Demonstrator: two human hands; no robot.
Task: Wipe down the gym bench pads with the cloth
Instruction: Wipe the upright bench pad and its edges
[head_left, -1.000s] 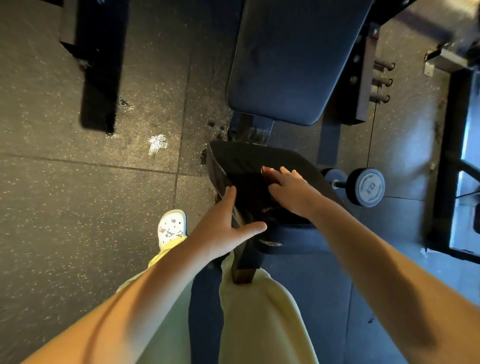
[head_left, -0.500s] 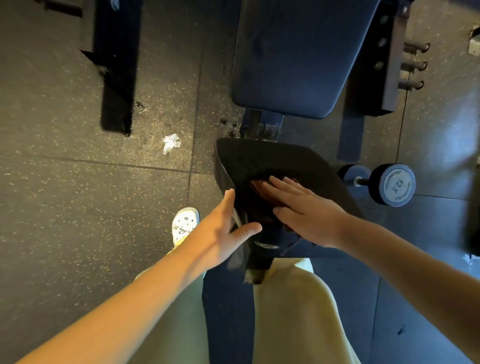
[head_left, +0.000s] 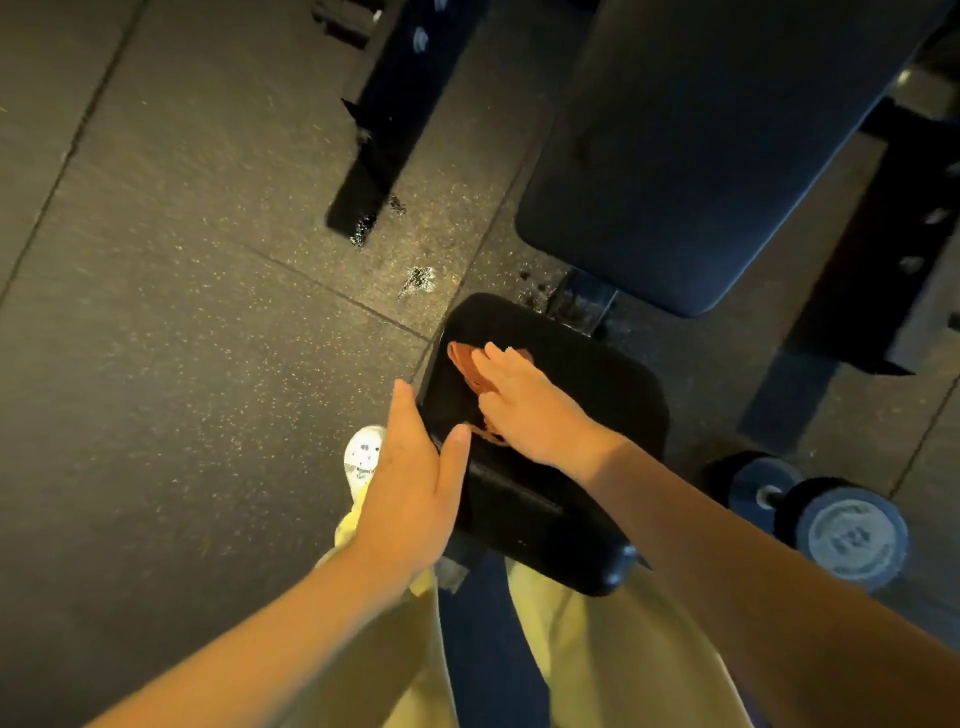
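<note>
At the bottom of the frame, pale yellow trousers (head_left: 597, 654) stand on both sides of the bench's dark frame, and a white shoe (head_left: 364, 457) shows left of centre on the speckled rubber floor (head_left: 156, 364). Just above, the left hand (head_left: 410, 483) rests on the left edge of the black seat pad (head_left: 597, 426). Its fingers are straight and together along the side, and the thumb is spread onto the top. The right hand (head_left: 524, 410) lies flat at the centre of the frame, with fingers straight and a little apart, and it presses the cloth (head_left: 465, 364) on the seat pad. The cloth is reddish-brown and sits on the upper left part of the pad, mostly under the palm. Its long side runs from the pad's upper left corner down toward the wrist. At the lower right a dumbbell (head_left: 841, 530) lies on the floor. Farther up, the dark blue back pad (head_left: 701, 156) stretches toward the upper right, in line with the seat pad. In the upper left a black steel foot (head_left: 374, 156) stands on the floor.
</note>
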